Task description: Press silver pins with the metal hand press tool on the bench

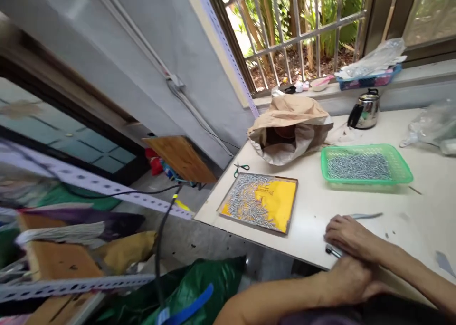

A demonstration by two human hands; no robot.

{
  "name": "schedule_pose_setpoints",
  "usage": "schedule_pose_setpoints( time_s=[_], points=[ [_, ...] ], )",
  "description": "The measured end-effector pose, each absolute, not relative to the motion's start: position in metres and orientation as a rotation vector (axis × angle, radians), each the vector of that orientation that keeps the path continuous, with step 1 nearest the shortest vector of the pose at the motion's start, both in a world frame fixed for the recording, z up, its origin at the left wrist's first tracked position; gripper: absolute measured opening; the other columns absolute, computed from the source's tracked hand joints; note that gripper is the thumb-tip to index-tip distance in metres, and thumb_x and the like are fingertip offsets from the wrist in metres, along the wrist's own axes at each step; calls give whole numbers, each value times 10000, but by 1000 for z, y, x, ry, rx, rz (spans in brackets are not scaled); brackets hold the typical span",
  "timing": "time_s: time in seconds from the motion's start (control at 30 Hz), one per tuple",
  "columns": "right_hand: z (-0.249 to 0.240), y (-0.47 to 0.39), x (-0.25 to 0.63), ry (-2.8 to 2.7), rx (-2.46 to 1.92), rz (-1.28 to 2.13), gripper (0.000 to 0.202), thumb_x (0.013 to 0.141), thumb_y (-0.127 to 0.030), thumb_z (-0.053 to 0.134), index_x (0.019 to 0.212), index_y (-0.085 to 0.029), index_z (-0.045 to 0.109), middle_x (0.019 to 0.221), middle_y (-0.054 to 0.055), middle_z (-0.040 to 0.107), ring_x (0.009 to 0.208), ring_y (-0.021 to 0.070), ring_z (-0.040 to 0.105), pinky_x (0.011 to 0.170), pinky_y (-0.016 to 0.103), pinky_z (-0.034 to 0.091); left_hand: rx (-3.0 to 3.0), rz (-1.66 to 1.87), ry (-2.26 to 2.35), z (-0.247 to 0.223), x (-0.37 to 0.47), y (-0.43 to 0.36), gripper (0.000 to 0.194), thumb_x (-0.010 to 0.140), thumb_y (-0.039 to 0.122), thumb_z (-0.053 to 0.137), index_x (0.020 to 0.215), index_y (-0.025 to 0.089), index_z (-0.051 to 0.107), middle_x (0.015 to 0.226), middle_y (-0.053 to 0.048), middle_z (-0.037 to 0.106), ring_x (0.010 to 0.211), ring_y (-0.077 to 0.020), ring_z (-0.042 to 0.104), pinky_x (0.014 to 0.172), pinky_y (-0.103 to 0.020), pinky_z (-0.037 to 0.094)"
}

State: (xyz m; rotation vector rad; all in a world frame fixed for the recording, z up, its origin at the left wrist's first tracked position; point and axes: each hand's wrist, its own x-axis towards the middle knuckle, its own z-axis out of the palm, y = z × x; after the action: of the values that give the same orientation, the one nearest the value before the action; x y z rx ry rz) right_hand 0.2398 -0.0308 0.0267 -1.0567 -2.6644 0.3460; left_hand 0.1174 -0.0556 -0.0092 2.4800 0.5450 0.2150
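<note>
My right hand (345, 234) rests on the white table (309, 230), its fingers curled down and their tips out of sight. Behind its knuckles lies a thin grey strip-like tool (366, 215). Close in front, my left hand (349, 277) is bent in against the right wrist, and its fingers are hidden. From between the two hands sticks out a short metal piece with a dark end (332, 251); which hand touches it I cannot tell. Left of the hands sits a shallow tray (290, 211) with a yellow bottom and many small silvery screws (249, 206).
A green basket (366, 185) full of similar screws stands behind my hands. Further back are an open brown paper bag (292, 111), a steel kettle (368, 109) and plastic bags (434, 125). Green-handled scissors (242, 168) lie by the table's left edge.
</note>
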Motion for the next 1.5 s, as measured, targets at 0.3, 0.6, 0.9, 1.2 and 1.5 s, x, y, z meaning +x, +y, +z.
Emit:
schedule_pose_setpoints(
  time_s=[0.3,0.6,0.9,1.2,1.5],
  points=[
    [52,-24,251,-2473,-1360,522,214,874,-111,432,979,-169,609,972,73,577,826,161,520,716,281,415,2544,432,486,7,129,-80,461,920,377,445,1276,84,445,1231,-176,557,1184,-290,498,987,-433,438],
    [62,-87,286,-2441,-1764,642,70,828,-161,518,882,-200,541,866,32,574,720,160,575,566,251,384,2630,947,838,40,79,-59,190,915,144,442,989,170,615,820,-59,606,776,-168,531,678,-287,487],
    [53,-107,305,-2148,-1619,539,220,945,-242,308,855,-217,507,784,32,581,680,155,593,580,253,445,2627,722,780,22,51,-16,185,939,223,442,929,176,620,787,-38,587,752,-144,522,664,-255,463],
    [52,-130,330,-1897,-1704,447,237,936,-315,342,840,-256,551,735,12,635,642,151,633,555,242,480,3063,774,457,7,88,10,286,942,122,360,742,160,561,666,-20,532,643,-151,463,536,-261,354],
    [7,-135,312,-1817,-1757,432,257,910,-382,351,911,-306,596,847,37,658,792,210,640,655,306,514,2993,1003,1110,163,82,97,235,943,264,427,1004,193,643,908,-56,606,868,-178,488,785,-292,422]
  ],
)
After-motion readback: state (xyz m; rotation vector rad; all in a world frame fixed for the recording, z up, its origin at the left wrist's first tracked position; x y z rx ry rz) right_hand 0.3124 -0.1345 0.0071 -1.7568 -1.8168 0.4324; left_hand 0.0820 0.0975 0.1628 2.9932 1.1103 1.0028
